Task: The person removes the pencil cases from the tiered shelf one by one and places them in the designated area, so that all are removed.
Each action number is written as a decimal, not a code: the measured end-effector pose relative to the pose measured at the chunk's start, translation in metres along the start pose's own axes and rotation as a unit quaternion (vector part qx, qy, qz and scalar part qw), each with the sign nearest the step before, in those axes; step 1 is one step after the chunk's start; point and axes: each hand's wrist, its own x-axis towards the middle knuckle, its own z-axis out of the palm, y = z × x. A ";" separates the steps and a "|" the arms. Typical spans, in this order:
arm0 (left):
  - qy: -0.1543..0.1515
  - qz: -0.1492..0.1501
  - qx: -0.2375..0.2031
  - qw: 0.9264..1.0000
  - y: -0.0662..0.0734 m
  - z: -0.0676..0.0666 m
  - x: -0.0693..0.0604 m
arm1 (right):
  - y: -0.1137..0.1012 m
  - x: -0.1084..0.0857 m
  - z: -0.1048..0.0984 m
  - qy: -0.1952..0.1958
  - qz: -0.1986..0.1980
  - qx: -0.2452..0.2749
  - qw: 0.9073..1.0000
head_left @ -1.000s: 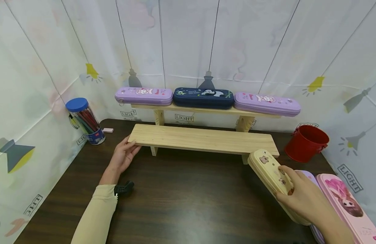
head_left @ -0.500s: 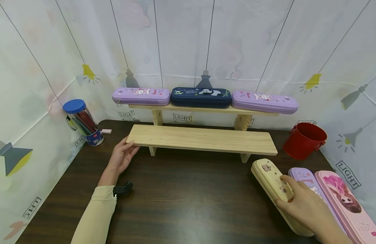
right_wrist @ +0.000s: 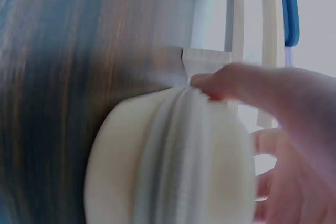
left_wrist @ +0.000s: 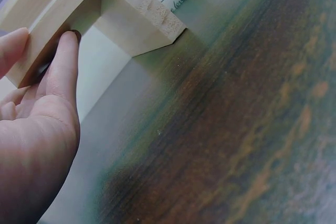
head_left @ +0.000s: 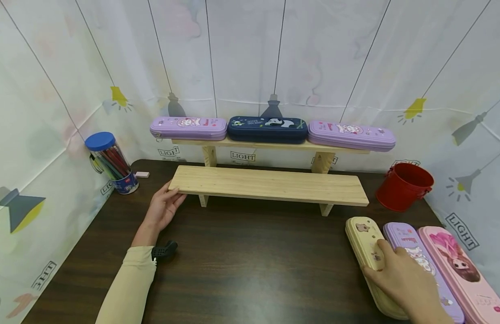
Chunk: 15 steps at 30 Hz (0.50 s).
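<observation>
My left hand (head_left: 160, 210) grips the left end of the lower board of a two-tier wooden shelf (head_left: 266, 183). In the left wrist view the thumb is above the board and fingers (left_wrist: 64, 72) lie beneath it. At the right, my right hand (head_left: 406, 281) holds a cream-yellow pencil case (head_left: 365, 240) with small bear pictures. This case lies beside a purple pencil case (head_left: 414, 252), which adjoins a pink pencil case (head_left: 462, 270). In the right wrist view the thumb is on the yellow case's top; its zipped side (right_wrist: 168, 171) is blurred.
Two purple pencil cases (head_left: 189, 128) and a dark blue one (head_left: 267, 130) line the upper tier. A red bucket (head_left: 400, 191) stands right of the shelf. Left of it are a blue-lidded jar of pens (head_left: 112, 162) and a small pink eraser (head_left: 142, 174). A printed curtain backs the table.
My right hand has moved the yellow pencil case away from the shelf's right end and down beside the purple one. My left hand stays at the board.
</observation>
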 end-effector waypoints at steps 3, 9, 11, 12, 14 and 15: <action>0.000 0.000 -0.003 1.000 0.000 0.000 0.000 | -0.002 -0.001 -0.001 0.001 0.004 -0.005 1.000; 0.000 -0.002 -0.003 1.000 -0.001 0.000 0.000 | -0.003 -0.002 -0.008 0.003 0.031 -0.009 0.999; 0.001 -0.003 -0.003 1.000 -0.001 0.000 0.000 | -0.002 -0.003 -0.009 -0.003 0.037 -0.012 0.999; 0.003 -0.003 -0.002 1.000 -0.001 0.001 0.000 | -0.001 -0.003 -0.010 -0.002 0.036 -0.013 0.999; 0.003 -0.001 -0.002 1.000 -0.001 0.001 0.000 | -0.001 -0.004 -0.010 0.002 0.033 -0.014 0.999; 0.002 0.000 -0.001 1.000 -0.001 0.001 0.000 | 0.000 -0.004 -0.010 0.003 0.030 -0.013 0.999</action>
